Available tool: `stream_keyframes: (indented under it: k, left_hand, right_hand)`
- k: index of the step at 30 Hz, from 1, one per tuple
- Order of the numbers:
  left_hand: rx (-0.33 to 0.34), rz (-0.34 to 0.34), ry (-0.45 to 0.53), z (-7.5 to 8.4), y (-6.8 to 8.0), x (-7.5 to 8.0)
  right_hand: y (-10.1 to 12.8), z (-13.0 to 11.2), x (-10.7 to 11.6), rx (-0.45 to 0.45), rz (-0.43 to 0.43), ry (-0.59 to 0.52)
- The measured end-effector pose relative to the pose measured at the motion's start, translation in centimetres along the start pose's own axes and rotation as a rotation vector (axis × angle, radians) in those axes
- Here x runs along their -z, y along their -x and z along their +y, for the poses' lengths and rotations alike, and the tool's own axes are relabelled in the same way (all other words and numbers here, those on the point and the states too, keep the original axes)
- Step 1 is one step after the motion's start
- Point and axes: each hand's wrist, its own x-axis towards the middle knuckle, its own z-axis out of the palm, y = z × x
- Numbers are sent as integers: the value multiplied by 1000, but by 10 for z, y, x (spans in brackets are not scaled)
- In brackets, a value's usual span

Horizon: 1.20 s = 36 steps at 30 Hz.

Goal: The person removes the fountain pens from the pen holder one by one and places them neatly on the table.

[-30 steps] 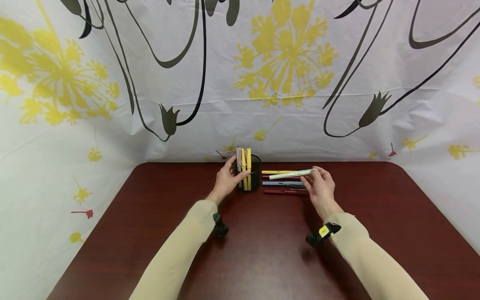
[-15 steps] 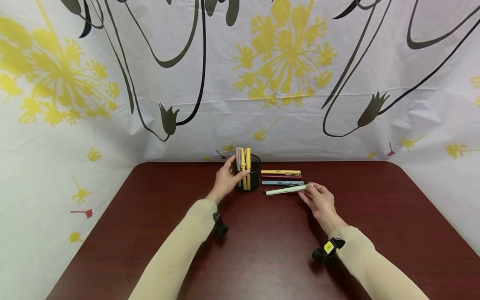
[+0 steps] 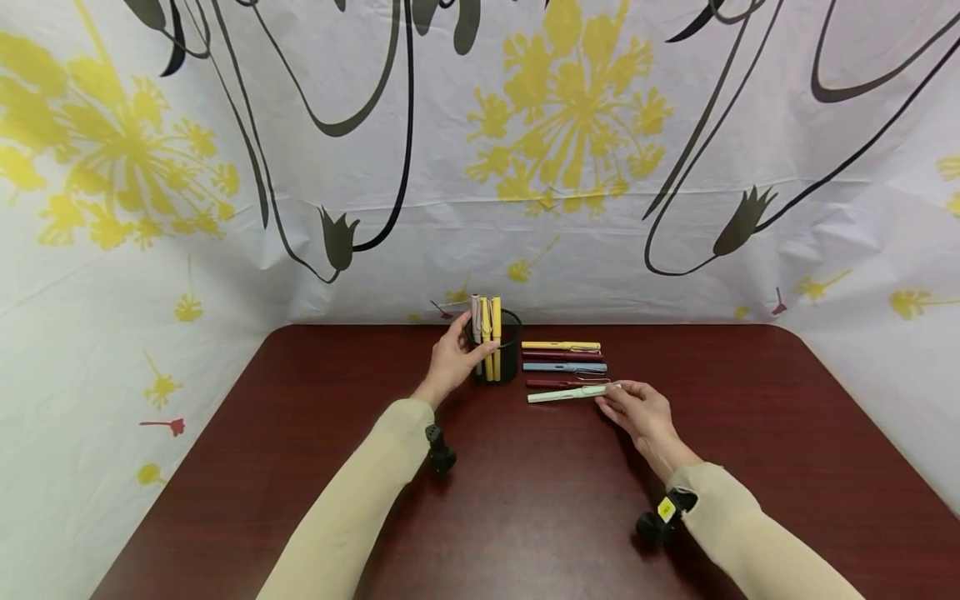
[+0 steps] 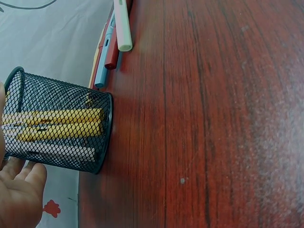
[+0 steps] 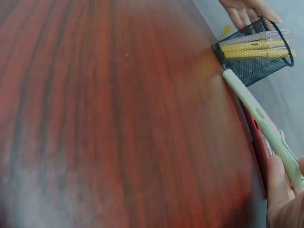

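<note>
My left hand (image 3: 452,354) grips the black mesh pen holder (image 4: 61,95) from its left side, thumb in front and fingers behind near the rim. Two yellow pens (image 3: 497,321) and a pale greyish-pink pen (image 3: 476,308) stand upright inside it. With thumb and fingers my right hand (image 3: 643,417) pinches the right end of a light green pen (image 3: 562,395). This pen lies at the near side of a row, close over the table and roughly parallel to the others. In the right wrist view its far end points toward the holder's base.
Right of the holder lie a yellow pen (image 3: 558,345), a dark red pen (image 3: 555,356), a blue pen (image 3: 562,367) and another dark red pen (image 3: 551,384). They rest on a reddish-brown table (image 3: 517,500). A patterned white cloth (image 3: 420,275) hangs behind its back edge.
My right hand has carried the light green pen from above the row toward me and lowered it in front of the nearer dark red pen. The left hand and the pen holder stay put.
</note>
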Motion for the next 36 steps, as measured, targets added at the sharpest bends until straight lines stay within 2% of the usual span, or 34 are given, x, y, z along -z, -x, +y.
stream_keyframes:
  k: [13,23,29,36]
  left_hand:
    - [9,2,-6,1,1,0]
    - [6,6,-9,2,0,-1]
    - [8,3,-14,1,0,-1]
    - [5,-1,-8,0,0,-1]
  right_hand:
    - [-4,6,12,95,-60,382]
    - [-9,6,18,195,-41,705]
    - [-10,5,20,240,-32,825]
    - [-12,2,22,234,-23,872]
